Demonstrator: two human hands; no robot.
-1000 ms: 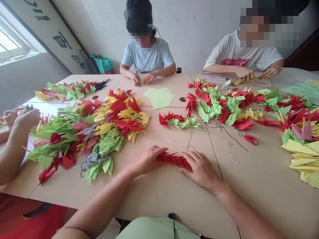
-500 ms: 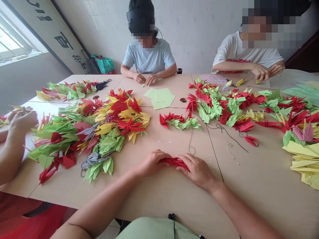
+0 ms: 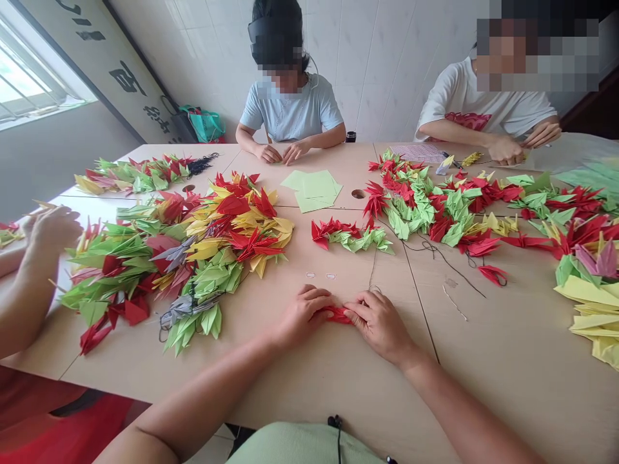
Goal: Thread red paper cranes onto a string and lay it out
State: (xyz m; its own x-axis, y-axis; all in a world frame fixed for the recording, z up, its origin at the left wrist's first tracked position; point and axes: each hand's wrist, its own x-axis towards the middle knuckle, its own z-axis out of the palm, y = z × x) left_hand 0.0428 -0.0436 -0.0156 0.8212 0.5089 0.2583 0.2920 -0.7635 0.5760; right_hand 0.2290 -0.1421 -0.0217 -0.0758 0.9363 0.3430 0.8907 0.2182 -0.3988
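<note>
Both hands meet over the table (image 3: 309, 380) in front of me. Between them lies a small bundle of red folded paper (image 3: 340, 315), mostly covered by the fingers. My left hand (image 3: 304, 316) is closed on its left end, fingers bent over the top. At the right end my right hand (image 3: 382, 325) pinches it with thumb and fingers. Just beyond the hands, a thin dark thread (image 3: 372, 274) runs up to a short strand of red and green folded paper cranes (image 3: 353, 237). Two small white labels (image 3: 331, 276) lie left of that thread.
A large heap of multicoloured cranes (image 3: 213, 232) fills the left. More crane strands (image 3: 435, 200) and yellow folded paper (image 3: 592, 309) lie to the right. Green paper sheets (image 3: 314, 190) rest mid-table. Two people sit opposite; another person's hand (image 3: 55, 229) shows at left.
My hands have drawn closer together, so less of the red paper shows between them. The left fingers have lifted and bent over it. The hand at far left has shifted slightly.
</note>
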